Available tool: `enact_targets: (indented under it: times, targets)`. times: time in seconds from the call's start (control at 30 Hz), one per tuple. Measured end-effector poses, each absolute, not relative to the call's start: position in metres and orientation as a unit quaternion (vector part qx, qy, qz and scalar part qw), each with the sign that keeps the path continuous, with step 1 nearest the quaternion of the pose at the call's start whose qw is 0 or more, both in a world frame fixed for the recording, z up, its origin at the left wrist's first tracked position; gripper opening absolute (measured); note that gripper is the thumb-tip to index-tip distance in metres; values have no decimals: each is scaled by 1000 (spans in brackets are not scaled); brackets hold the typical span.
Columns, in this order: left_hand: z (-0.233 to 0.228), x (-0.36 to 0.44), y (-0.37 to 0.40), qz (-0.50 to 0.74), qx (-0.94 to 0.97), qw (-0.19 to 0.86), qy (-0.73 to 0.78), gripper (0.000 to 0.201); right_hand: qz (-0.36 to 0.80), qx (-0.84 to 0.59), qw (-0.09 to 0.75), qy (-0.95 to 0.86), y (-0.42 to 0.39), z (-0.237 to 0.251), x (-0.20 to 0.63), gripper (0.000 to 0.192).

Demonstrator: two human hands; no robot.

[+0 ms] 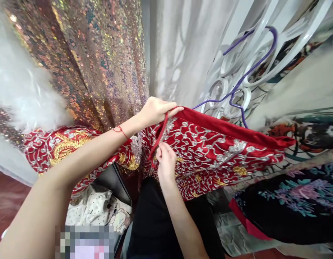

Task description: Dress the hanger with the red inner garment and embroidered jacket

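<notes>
Gripping the top edge of a red embroidered garment (209,144), the left hand (155,110) is closed over the fabric at its upper left corner, with a thin red ribbon loop (159,135) caught under the fingers. The ribbon's lower part is pinched between the fingertips of the right hand (165,162), just below the left, against the garment's silver and gold embroidery. The garment is held up in mid-frame, its plain red upper edge running right and slightly downward. A purple hanger (244,72) is seen just above that edge, hooked among white metal scrollwork (263,46). A sequinned fabric (96,61) and a white curtain (177,50) hang close behind the hands, so little free room is left there. A black floral fabric (290,201) lies lower right, and a dotted white cloth (96,208) lower left.
</notes>
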State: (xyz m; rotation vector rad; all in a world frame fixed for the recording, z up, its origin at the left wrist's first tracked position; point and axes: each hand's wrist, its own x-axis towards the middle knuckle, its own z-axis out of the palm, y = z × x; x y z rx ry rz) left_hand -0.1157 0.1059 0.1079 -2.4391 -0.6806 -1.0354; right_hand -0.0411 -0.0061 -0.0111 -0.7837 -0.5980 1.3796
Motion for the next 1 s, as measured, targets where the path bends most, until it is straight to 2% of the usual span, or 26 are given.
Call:
enact_targets:
  times: [0.33, 0.6, 0.8, 1.0]
  targets:
    - [109, -116, 105, -388, -860, 241, -229, 60, 598, -331, 657, -319, -7, 13, -32, 27]
    - [107, -119, 107, -370, -860, 273, -222, 59, 585, -340, 647, -350, 12, -13, -36, 20]
    - [107, -118, 108, -362, -857, 277, -241, 60, 563, -328, 629, -424, 29, -4, -20, 15]
    - [104, -119, 109, -362, -861, 246, -258, 58, 503, -350, 660, -434, 23, -6, -25, 15]
